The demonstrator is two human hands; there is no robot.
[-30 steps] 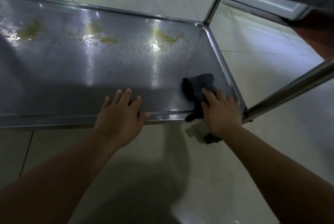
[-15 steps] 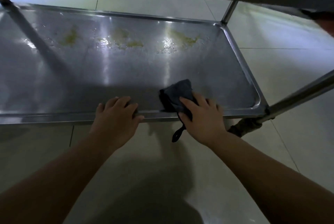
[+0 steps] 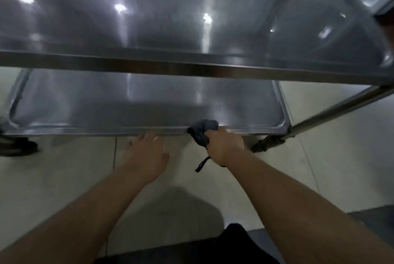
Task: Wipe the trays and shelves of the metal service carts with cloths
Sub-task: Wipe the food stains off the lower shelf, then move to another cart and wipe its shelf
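Cloth [image 3: 203, 130], dark grey and bunched into a wad, sits on the near rim of the metal cart's lower shelf [image 3: 106, 129], toward its right corner; the right grip [image 3: 223, 146] clenches it from the near side, fingers curled round the fabric, while a thin dark loop [image 3: 202, 164] dangles from the wad below the wrist, over the floor; just to the left, the left grip [image 3: 147, 153] is released, fingers straight and spread, their tips at the same near rim, though blur hides whether they touch the metal; the two are near each other but apart. The lower shelf's flat steel shows dull streaks of reflected light; above it the upper shelf [image 3: 191, 67] spans the whole view, its near edge a dark band and its surface dotted with bright glints. A tubular post [image 3: 341, 108] slants from the lower shelf's right corner; a caster [image 3: 268, 145] stands under that corner and another caster [image 3: 17, 146] under the left. Pale tiled floor [image 3: 64, 178] lies beneath, with a shadow between the forearms; dark clothing [image 3: 234, 242] fills the bottom edge.
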